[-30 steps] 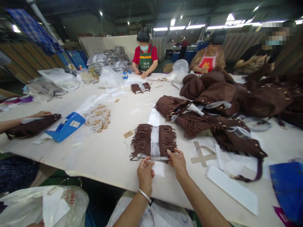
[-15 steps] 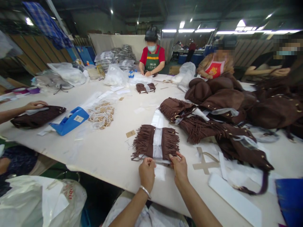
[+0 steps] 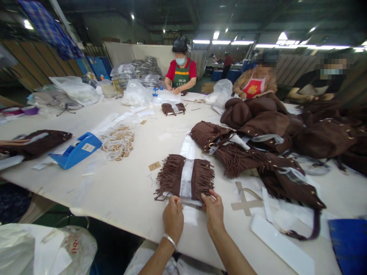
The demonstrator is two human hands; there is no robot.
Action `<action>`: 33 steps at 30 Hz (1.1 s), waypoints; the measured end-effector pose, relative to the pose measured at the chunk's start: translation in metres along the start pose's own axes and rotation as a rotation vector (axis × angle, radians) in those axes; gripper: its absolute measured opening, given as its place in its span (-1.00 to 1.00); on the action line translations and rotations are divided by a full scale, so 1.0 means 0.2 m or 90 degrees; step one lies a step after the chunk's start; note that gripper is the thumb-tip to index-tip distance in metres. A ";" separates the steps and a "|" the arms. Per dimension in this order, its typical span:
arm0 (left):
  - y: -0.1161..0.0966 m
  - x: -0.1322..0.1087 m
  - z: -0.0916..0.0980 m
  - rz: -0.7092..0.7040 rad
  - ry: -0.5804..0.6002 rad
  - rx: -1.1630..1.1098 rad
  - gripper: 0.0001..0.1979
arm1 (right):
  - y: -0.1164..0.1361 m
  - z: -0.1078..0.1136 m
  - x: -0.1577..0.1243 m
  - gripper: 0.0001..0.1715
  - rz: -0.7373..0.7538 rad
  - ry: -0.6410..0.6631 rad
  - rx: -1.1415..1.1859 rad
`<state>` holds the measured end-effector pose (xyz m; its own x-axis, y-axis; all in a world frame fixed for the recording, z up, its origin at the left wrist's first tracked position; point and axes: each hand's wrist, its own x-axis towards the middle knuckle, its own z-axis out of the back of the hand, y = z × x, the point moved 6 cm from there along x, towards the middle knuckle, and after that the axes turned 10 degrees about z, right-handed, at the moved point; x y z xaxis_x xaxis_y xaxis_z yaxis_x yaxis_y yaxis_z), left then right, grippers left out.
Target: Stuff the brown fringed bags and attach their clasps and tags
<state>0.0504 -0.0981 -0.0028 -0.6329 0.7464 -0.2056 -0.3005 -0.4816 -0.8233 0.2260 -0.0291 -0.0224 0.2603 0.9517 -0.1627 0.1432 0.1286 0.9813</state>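
A brown fringed bag [image 3: 171, 179] lies flat on the table in front of me, with a white translucent band [image 3: 186, 176] across its middle. My left hand [image 3: 173, 217] is closed in a pinch at the bag's near edge, left of the band; what its fingertips grip is partly hidden. At the near right corner, my right hand [image 3: 214, 212] pinches the bag's edge between thumb and fingers. White sheet or film sticks out beneath the bag on its near and far sides. A small tan tag [image 3: 154, 166] lies just left of the bag.
Brown bags [image 3: 258, 130] are heaped to the right. At the left are a blue tape dispenser [image 3: 75, 149], a pile of stringed tags [image 3: 118, 142] and a co-worker's brown bag [image 3: 47, 143]. A white board [image 3: 282, 244] lies near right. Co-workers [image 3: 181, 72] sit across the table.
My hands keep their hold at the bag's near edge, and the view has shifted slightly. At the left, the co-worker's hand and brown bag have moved toward the frame's edge.
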 end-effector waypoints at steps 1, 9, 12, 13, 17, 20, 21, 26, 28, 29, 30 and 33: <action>0.00 0.00 0.00 0.000 -0.001 0.005 -0.87 | 0.00 0.00 0.00 -0.32 0.002 -0.003 0.002; 0.02 0.02 0.00 0.004 -0.004 0.011 -0.87 | 0.00 0.00 -0.03 -0.33 -0.004 0.008 0.011; 0.04 0.02 0.00 0.011 -0.005 0.004 -0.86 | -0.02 -0.01 -0.03 -0.33 0.003 0.013 0.001; 0.04 0.02 0.00 0.013 -0.006 0.002 -0.87 | -0.03 -0.01 -0.03 -0.33 0.004 0.012 -0.003; 0.05 0.01 0.04 0.004 0.010 0.036 -0.84 | -0.05 0.02 -0.01 -0.34 0.008 0.031 -0.054; -0.02 0.03 0.13 -0.057 -0.022 0.084 -0.83 | 0.07 0.07 0.02 -0.43 0.090 0.143 -0.236; -0.07 0.05 0.16 -0.097 -0.044 0.089 -0.82 | 0.16 0.08 0.04 -0.49 0.152 0.183 -0.336; -0.30 0.19 0.13 -0.312 -0.076 0.128 -0.63 | 0.59 -0.14 0.19 -0.69 0.535 0.275 -0.709; -0.33 0.24 0.05 -0.357 -0.084 0.184 -0.55 | 0.63 -0.33 0.30 -0.65 0.621 0.344 -0.736; -0.33 0.26 0.00 -0.372 -0.090 0.216 -0.52 | 0.61 -0.43 0.35 -0.64 0.642 0.381 -0.748; -0.32 0.27 -0.04 -0.387 -0.096 0.250 -0.50 | 0.57 -0.52 0.41 -0.63 0.648 0.415 -0.767; -0.28 0.27 -0.12 -0.418 -0.106 0.339 -0.44 | 0.41 -0.70 0.58 -0.60 0.612 0.491 -0.828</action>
<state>0.0501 -0.0195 0.0203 -0.2984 0.8918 0.3400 -0.9103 -0.1589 -0.3821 0.1338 0.1310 0.0542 -0.7235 0.6706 0.1637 -0.6419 -0.7408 0.1979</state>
